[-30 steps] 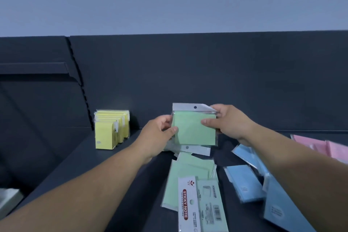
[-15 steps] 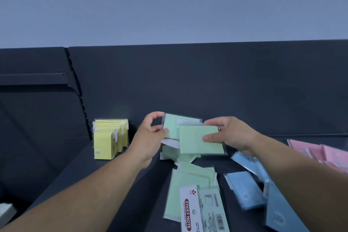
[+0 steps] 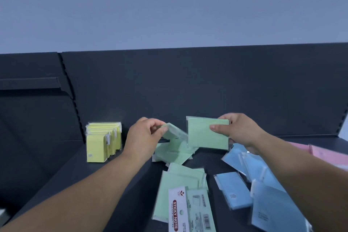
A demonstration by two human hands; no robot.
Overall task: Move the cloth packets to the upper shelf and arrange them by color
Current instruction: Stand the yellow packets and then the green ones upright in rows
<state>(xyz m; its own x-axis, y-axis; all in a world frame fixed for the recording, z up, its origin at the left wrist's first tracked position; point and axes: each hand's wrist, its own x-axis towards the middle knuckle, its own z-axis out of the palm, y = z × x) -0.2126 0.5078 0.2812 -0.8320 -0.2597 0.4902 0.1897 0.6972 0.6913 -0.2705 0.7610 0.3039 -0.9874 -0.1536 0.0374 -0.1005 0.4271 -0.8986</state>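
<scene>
centrally, left hand [image 3: 143, 137] pinching tilted green packet [image 3: 175, 132], right hand [image 3: 235, 130] gripping upright green packet [image 3: 205, 135], seemingly clear-sleeved

Dim, bluish, even light; soft shadows, slight blur, wide-angle edge bending.

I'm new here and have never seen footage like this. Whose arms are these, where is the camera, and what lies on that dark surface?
No machine here: a person works with bare hands. Every picture comes from one wide-angle camera worn on the head, looking forward and down, so both arms reach in from below. The left hand pinches a tilted green packet; the right hand holds an upright green packet. On the dark shelf, yellow packets stand in a row at the left, loose green packets lie in the middle, blue packets to their right, pink packets at the far right.
</scene>
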